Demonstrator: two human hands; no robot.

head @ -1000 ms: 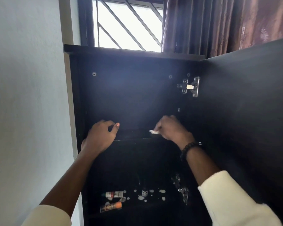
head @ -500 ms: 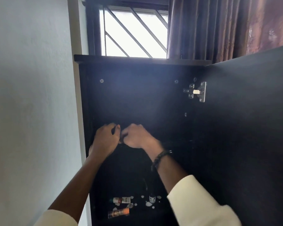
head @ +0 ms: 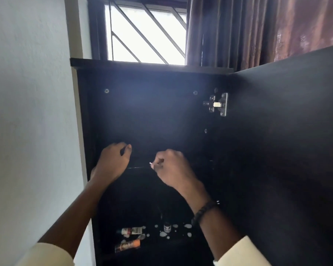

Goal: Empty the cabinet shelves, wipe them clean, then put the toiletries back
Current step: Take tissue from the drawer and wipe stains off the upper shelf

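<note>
The dark cabinet (head: 154, 116) stands with its door (head: 288, 143) swung out to the right. My left hand (head: 113, 162) rests on the front edge of the upper shelf (head: 137, 167), fingers curled over it. My right hand (head: 171, 169) pinches a small white wipe (head: 151, 164) against the same shelf edge, just right of my left hand. On the lower shelf lie two small bottles (head: 132, 230) (head: 128, 245) on their sides, a little dark bottle (head: 167, 227) stands upright, and white specks are scattered around them.
A white wall (head: 31, 112) runs along the left of the cabinet. Behind it are a barred window (head: 142, 33) and a brown curtain (head: 258, 29). A metal hinge (head: 218, 104) sits at the upper right inside.
My right hand slid left along the shelf edge to meet my left hand, then came back rightward to the middle. My left hand stayed on the shelf edge.
</note>
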